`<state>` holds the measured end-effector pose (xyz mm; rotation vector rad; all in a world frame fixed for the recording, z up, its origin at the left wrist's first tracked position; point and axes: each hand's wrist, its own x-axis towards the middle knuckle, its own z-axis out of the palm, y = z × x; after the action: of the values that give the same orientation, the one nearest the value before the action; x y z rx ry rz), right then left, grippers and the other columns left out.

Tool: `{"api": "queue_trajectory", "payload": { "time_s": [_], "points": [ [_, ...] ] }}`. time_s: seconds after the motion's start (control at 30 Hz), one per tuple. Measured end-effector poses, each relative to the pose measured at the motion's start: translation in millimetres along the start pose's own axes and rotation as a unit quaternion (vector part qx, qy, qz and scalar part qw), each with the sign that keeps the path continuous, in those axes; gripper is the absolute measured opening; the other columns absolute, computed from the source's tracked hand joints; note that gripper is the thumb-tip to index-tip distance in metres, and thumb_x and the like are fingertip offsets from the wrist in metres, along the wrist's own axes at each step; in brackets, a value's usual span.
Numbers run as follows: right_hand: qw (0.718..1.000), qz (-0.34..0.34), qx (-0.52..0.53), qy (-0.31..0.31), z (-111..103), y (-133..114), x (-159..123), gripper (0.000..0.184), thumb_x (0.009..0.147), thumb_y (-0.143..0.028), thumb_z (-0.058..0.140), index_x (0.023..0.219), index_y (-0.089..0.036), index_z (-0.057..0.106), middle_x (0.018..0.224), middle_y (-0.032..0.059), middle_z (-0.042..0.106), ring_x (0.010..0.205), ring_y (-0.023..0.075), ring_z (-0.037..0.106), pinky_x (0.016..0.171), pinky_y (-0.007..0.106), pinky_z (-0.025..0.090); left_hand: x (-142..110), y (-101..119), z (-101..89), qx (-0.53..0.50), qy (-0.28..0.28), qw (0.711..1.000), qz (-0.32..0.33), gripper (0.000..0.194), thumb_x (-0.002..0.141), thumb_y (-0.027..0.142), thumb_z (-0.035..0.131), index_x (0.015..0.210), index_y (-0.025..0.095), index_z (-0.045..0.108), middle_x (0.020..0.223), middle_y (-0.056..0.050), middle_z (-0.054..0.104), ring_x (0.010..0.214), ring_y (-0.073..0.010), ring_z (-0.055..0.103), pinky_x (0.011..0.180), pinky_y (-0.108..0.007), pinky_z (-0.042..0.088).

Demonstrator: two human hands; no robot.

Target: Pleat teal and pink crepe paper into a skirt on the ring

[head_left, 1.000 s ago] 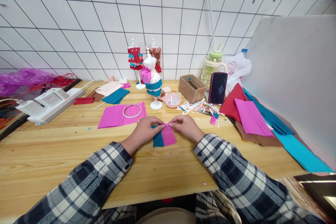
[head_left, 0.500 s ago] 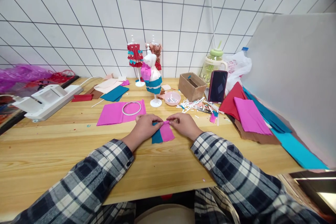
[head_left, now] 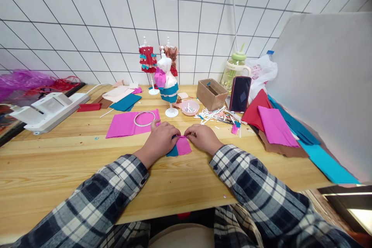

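Observation:
A small pink paper piece (head_left: 183,145) lies over a teal piece (head_left: 173,152) on the wooden table (head_left: 58,162), near its middle. My left hand (head_left: 159,141) and my right hand (head_left: 202,138) both pinch the top edge of the pink and teal paper, fingertips nearly meeting. Both wrists wear plaid sleeves. Just beyond my hands stands a small white mannequin (head_left: 167,85) dressed in pink and teal paper.
A pink sheet (head_left: 122,124) with a white ring (head_left: 144,118) lies to the left, a white device (head_left: 46,110) further left. Two more dressed mannequins (head_left: 148,62), a pink bowl (head_left: 190,107), cardboard box (head_left: 211,95), phone (head_left: 240,94), bottle (head_left: 235,70) and stacked coloured sheets (head_left: 276,126) stand right.
My hands have drawn closer together on the paper's top edge, and less of the teal piece shows. The camera has tilted slightly.

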<state>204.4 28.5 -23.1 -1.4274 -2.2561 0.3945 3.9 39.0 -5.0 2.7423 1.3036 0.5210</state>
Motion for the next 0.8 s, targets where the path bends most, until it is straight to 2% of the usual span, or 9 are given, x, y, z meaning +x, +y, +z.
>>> {"api": "queue_trajectory", "payload": {
  "time_s": [0.13, 0.37, 0.47, 0.6, 0.7, 0.8],
  "points": [
    [0.998, -0.012, -0.055, -0.029, -4.3, -7.0, -1.1, 0.02, 0.09, -0.02, 0.054, 0.096, -0.025, 0.073, 0.097, 0.0024, 0.069, 0.091, 0.0163, 0.062, 0.075, 0.025, 0.042, 0.6, -2.8, -2.3, -0.001, -0.015, 0.999, 0.038, 0.02, 0.087, 0.027, 0.053, 0.085, 0.026, 0.073, 0.085, -0.004, 0.074, 0.092, -0.0248, 0.057, 0.102, -0.058, 0.013],
    [0.993, -0.009, -0.101, -0.055, -9.7, -14.7, -4.3, 0.026, 0.094, -0.023, 0.048, 0.099, -0.025, 0.072, 0.101, 0.0039, 0.069, 0.088, 0.0169, 0.063, 0.07, 0.026, 0.042, -2.2, -7.6, -10.4, 0.0, -0.047, 0.996, 0.08, 0.021, 0.087, 0.029, 0.054, 0.089, 0.029, 0.074, 0.088, -0.004, 0.073, 0.093, -0.0252, 0.056, 0.099, -0.058, 0.016],
    [0.997, 0.006, -0.077, -0.029, -8.7, -11.3, -4.6, 0.025, 0.093, -0.021, 0.047, 0.1, -0.024, 0.07, 0.101, 0.0033, 0.07, 0.092, 0.0176, 0.063, 0.075, 0.027, 0.043, -3.8, -7.0, -11.7, 0.03, -0.049, 0.993, 0.103, 0.024, 0.09, 0.027, 0.05, 0.092, 0.029, 0.074, 0.088, -0.004, 0.072, 0.093, -0.0243, 0.055, 0.099, -0.058, 0.018],
    [0.999, 0.02, -0.037, 0.02, -4.7, -10.1, -3.2, 0.028, 0.096, -0.025, 0.045, 0.116, -0.023, 0.064, 0.11, 0.0043, 0.068, 0.1, 0.0175, 0.06, 0.082, 0.028, 0.043, -5.0, -1.8, -12.7, 0.082, -0.031, 0.987, 0.136, 0.026, 0.089, 0.02, 0.049, 0.084, 0.025, 0.074, 0.081, -0.005, 0.069, 0.092, -0.0243, 0.054, 0.102, -0.057, 0.019],
    [0.999, -0.004, -0.036, 0.0, -2.6, -11.8, -2.0, 0.024, 0.093, -0.028, 0.051, 0.108, -0.023, 0.069, 0.108, 0.0047, 0.067, 0.1, 0.0184, 0.059, 0.083, 0.029, 0.042, -5.7, 3.7, -14.7, 0.104, -0.021, 0.982, 0.157, 0.026, 0.086, 0.013, 0.049, 0.079, 0.023, 0.071, 0.076, -0.005, 0.066, 0.09, -0.0234, 0.054, 0.106, -0.056, 0.018],
    [1.0, -0.002, -0.014, -0.011, -3.2, -11.8, -2.2, 0.014, 0.087, -0.022, 0.058, 0.091, -0.022, 0.071, 0.102, 0.0037, 0.067, 0.096, 0.0175, 0.059, 0.083, 0.028, 0.042, -6.2, 6.6, -18.2, 0.079, -0.001, 0.988, 0.136, 0.021, 0.088, 0.021, 0.051, 0.084, 0.024, 0.072, 0.081, -0.006, 0.066, 0.09, -0.0238, 0.055, 0.104, -0.054, 0.022]
  ]
}}
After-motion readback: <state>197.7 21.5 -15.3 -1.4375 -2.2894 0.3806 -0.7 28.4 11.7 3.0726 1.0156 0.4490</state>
